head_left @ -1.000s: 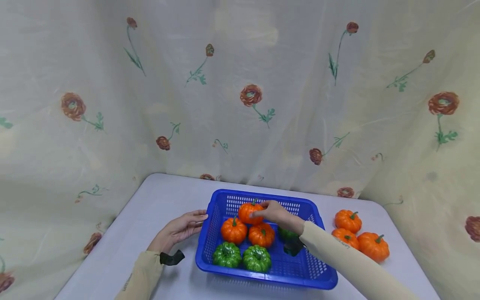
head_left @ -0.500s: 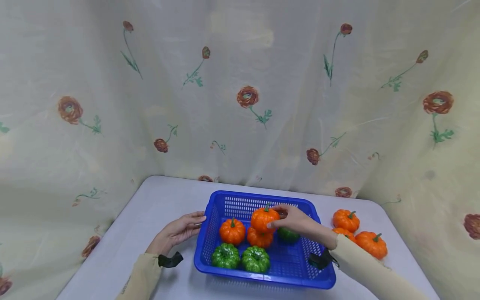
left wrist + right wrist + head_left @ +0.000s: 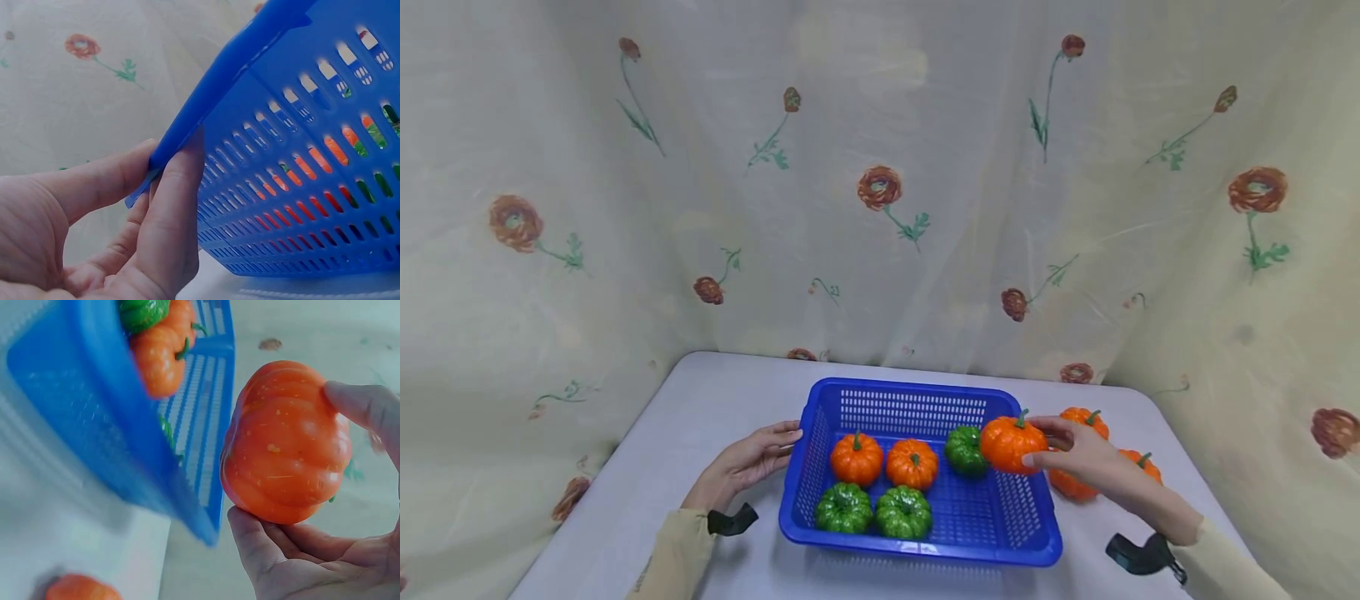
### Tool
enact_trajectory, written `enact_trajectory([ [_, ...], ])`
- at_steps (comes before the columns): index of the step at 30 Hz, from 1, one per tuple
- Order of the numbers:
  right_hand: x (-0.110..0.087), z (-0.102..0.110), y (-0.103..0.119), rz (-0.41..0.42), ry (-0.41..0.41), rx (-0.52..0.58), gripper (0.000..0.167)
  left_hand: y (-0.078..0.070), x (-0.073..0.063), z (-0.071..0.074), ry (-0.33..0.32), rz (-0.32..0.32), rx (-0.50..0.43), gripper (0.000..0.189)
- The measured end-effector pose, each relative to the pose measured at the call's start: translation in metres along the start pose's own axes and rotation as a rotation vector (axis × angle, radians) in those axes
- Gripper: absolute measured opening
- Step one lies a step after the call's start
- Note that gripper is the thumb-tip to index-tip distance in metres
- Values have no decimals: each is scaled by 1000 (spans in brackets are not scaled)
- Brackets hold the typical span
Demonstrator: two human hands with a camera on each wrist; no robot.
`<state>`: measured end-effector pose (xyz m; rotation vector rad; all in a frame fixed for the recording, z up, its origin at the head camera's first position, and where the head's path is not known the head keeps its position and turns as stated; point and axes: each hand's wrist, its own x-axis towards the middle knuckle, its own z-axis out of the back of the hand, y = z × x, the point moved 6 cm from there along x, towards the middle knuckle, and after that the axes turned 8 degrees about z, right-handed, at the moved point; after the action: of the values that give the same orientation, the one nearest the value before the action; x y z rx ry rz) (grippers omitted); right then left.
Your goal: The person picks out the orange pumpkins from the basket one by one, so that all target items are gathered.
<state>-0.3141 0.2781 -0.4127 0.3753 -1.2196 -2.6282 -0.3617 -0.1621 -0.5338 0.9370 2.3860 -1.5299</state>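
My right hand [image 3: 1077,452] holds a small orange pumpkin [image 3: 1012,444] by its side, above the right rim of a blue basket [image 3: 925,552]. The right wrist view shows the same orange pumpkin [image 3: 284,447] between thumb and fingers. At the basket's left rim, my left hand [image 3: 751,461] pinches the edge; in the left wrist view the thumb and fingers of the left hand [image 3: 159,219] clasp the blue rim [image 3: 206,94]. Inside the basket are two orange pumpkins, one [image 3: 856,459] left of the other [image 3: 912,464], and three green pumpkins [image 3: 843,507], one [image 3: 967,451] partly behind the held pumpkin.
Several orange pumpkins [image 3: 1141,465] lie on the white table [image 3: 715,400] right of the basket, partly covered by my right hand and the held pumpkin. A flower-patterned curtain [image 3: 820,208] hangs behind and beside the table.
My right hand has carried the orange pumpkin rightward, from above the basket's middle to over its right rim. The left hand keeps its grip on the left rim.
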Motion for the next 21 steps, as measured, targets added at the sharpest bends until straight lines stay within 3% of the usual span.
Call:
enact_trajectory([
  [10, -48, 37, -65, -131, -76, -54, 86, -5, -4, -3, 74, 2, -9, 38],
  [15, -57, 32, -105, -178, -98, -82, 89, -6, -4, -4, 71, 9, 0, 41],
  [21, -63, 21, -137, -141, -139, -92, 81, -3, -3, -5, 82, 19, -11, 40],
])
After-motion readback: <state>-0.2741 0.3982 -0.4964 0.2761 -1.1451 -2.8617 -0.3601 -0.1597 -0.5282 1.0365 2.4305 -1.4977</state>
